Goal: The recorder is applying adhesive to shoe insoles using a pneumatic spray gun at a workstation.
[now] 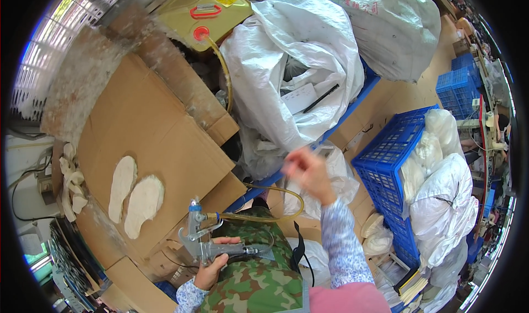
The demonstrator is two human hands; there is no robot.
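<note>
My left hand (212, 270) is closed around the handle of a metal spray gun (197, 237), held over my camouflage apron (256, 282). A yellowish hose (286, 216) runs from the gun and loops to the right. My right hand (309, 172) is raised in front of a big white woven sack (275, 54); motion smears its fingers, and I cannot make out anything in them. Two cream insoles (144, 205) lie side by side on a brown cardboard sheet (160, 131), left of the spray gun.
A yellow metal can (176, 10) with a red handle and hose stands at the back. A pen (321, 98) and paper (297, 99) rest on the sack. Blue crates (386, 164) with white bags stand right. Pale scraps (71, 181) hang at the far left.
</note>
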